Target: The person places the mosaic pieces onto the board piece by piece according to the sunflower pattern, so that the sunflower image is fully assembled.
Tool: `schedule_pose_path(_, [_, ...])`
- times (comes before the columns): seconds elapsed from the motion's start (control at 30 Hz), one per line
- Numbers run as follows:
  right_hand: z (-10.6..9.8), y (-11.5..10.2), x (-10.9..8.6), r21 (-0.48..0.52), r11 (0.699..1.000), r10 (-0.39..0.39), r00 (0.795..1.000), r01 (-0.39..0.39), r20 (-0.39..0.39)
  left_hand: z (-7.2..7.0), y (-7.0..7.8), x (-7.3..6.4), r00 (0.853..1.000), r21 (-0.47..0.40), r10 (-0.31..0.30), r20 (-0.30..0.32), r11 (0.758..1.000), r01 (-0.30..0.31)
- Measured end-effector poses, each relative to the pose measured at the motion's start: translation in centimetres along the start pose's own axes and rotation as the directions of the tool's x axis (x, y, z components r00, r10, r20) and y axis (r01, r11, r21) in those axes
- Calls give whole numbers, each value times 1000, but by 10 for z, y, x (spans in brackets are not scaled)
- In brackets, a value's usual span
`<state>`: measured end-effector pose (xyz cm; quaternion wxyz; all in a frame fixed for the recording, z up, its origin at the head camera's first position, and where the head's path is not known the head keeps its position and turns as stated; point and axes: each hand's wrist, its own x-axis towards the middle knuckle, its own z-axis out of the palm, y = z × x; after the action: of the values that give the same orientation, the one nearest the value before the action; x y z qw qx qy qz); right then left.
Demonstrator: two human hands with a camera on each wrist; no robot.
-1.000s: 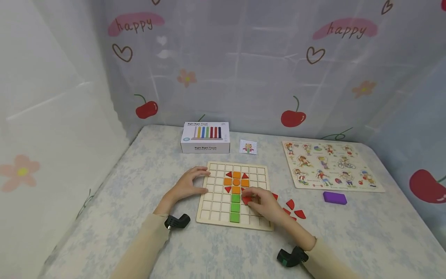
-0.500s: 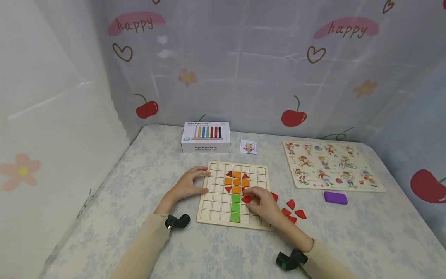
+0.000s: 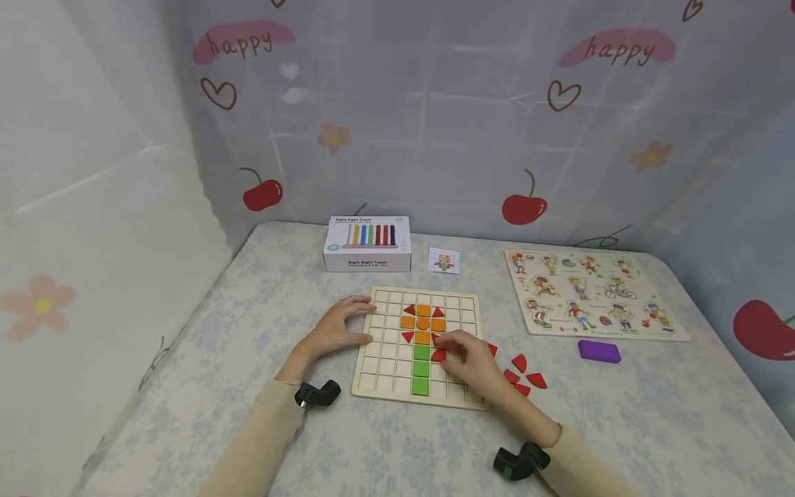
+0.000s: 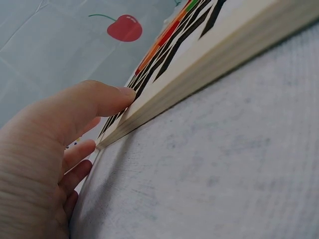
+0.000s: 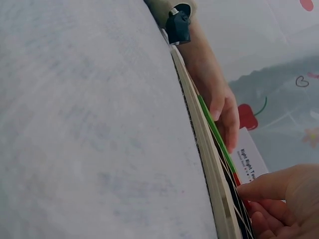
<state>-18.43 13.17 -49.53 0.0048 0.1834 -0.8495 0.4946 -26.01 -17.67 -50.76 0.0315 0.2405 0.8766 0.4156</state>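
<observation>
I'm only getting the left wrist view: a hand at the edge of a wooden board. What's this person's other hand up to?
Observer: The right hand pinches a red piece, just right of the topmost green square.

Visitor: Ooh! Any spare bits lying off the board?

Observer: Yes, several loose red pieces lie on the table to its right.

Visitor: And what's beyond the board's far side?

Observer: A small card with a coloured picture lies there.
</observation>
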Motion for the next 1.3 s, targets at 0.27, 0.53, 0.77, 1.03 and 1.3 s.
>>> schedule_pose_path(0.27, [-1,1,0,83,997,2,999,1,-36,1,-1,1,1000,8,7,-1,1000,-7])
schedule_pose_path(0.53, [-2,3,-2,59,998,-33,998,36,-50,3,1,1,1000,-2,3,9,1000,-3])
schedule_pose_path(0.77, [-18,1,-1,7,999,36,991,-36,-130,3,3,-1,1000,-1,14,3,1000,-14])
schedule_pose_path(1.03, [-58,12,-26,-167,965,158,955,-203,-250,6,2,-2,1000,0,-5,8,1000,5])
schedule_pose_path(1.3, [-84,21,-56,-309,909,217,950,-280,-222,2,0,-1,1000,15,-4,-6,1000,4])
